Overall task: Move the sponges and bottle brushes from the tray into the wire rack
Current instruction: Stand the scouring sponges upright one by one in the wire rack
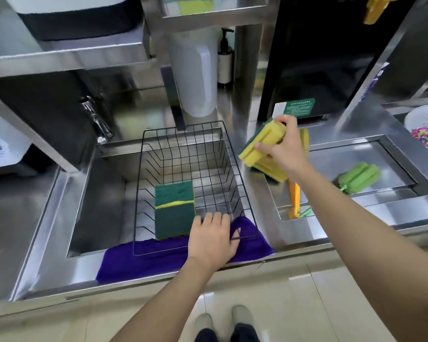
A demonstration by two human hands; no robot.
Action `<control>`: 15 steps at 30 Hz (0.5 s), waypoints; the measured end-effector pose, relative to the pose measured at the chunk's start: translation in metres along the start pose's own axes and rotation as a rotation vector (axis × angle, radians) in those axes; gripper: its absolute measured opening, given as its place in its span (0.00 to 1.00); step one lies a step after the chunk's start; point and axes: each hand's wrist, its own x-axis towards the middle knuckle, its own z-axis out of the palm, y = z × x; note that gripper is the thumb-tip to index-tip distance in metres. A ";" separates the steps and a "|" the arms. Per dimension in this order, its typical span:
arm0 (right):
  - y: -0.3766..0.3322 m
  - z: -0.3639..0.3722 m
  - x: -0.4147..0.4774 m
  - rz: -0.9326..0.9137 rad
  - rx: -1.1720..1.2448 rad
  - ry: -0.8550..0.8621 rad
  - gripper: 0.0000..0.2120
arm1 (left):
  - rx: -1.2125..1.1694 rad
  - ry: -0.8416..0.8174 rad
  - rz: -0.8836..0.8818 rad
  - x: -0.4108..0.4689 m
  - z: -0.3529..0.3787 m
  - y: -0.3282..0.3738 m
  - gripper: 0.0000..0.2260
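Observation:
A black wire rack (183, 149) sits in the steel sink, with two green-and-yellow sponges (174, 208) standing in its near left corner. My left hand (213, 239) rests on the rack's near rim. My right hand (283, 146) holds a stack of yellow sponges (259, 148) in the air between the rack and the recessed steel tray (370, 156) on the right. In the tray lie a green bottle brush (358, 177) and an orange-handled brush (294, 198), partly hidden by my right arm.
A purple cloth (158, 257) hangs over the sink's front edge under the rack. A faucet (97, 122) stands at the sink's back left. A white cylinder (195, 70), a soap pump bottle (225, 58) and a white colander (427, 127) stand behind and right.

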 end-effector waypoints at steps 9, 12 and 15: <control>-0.014 0.101 0.009 -0.039 -0.091 -0.225 0.34 | 0.070 0.066 -0.107 -0.034 -0.001 -0.056 0.17; -0.015 0.127 0.010 -0.028 -0.141 -0.249 0.32 | 0.076 0.123 -0.080 -0.044 0.001 -0.069 0.15; -0.015 0.148 0.009 -0.047 -0.245 -0.256 0.31 | 0.080 0.166 -0.071 -0.046 0.002 -0.071 0.14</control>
